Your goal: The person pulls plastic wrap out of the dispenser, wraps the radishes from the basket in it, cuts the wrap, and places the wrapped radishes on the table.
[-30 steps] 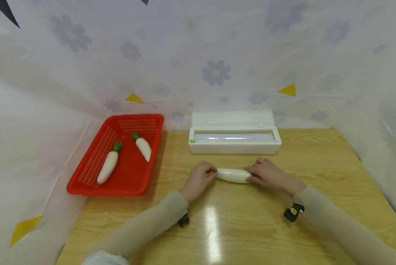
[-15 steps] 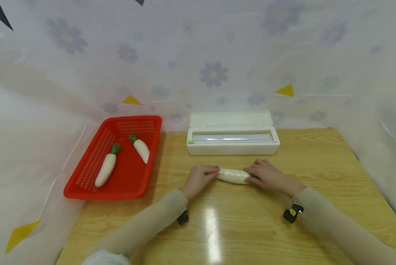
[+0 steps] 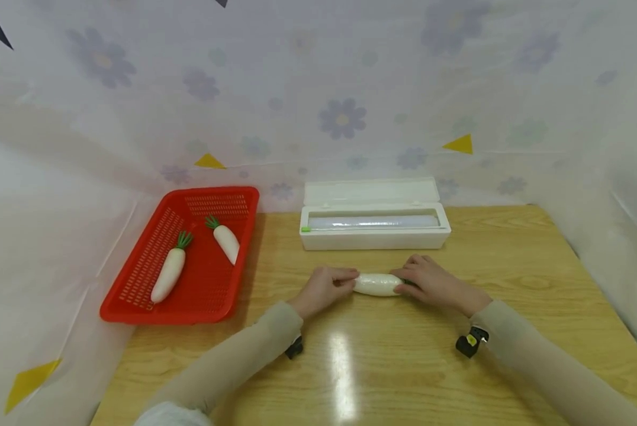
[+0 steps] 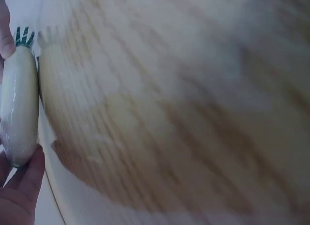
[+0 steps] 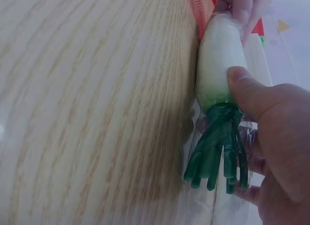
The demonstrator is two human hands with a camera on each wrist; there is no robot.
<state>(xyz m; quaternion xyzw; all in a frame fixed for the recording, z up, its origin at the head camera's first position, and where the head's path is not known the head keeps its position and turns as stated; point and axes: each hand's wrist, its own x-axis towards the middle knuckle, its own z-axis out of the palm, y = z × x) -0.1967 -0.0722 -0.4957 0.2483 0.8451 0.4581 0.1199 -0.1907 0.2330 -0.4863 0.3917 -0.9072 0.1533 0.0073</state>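
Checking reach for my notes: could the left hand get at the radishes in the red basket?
Probably yes, if the left hand releases the wrapped radish: nothing covers the red basket, which sits on that side.

A wood-grain table (image 3: pixel 404 367) held a red basket (image 3: pixel 203 281) and a white box (image 3: pixel 374 241)

The tabletop was pale honey-brown and glossy, with a bright streak of reflected light between six and seven o'clock of its centre. The basket, slatted and shallow, sat at ten o'clock, covering part of that side's edge. At twelve o'clock, near the far edge and apart from the basket, stood the box, its long side running nine to three. Whether the film-wrapped radish (image 3: pixel 378 284), just twelve-ward of centre, touched the wood could not be told.
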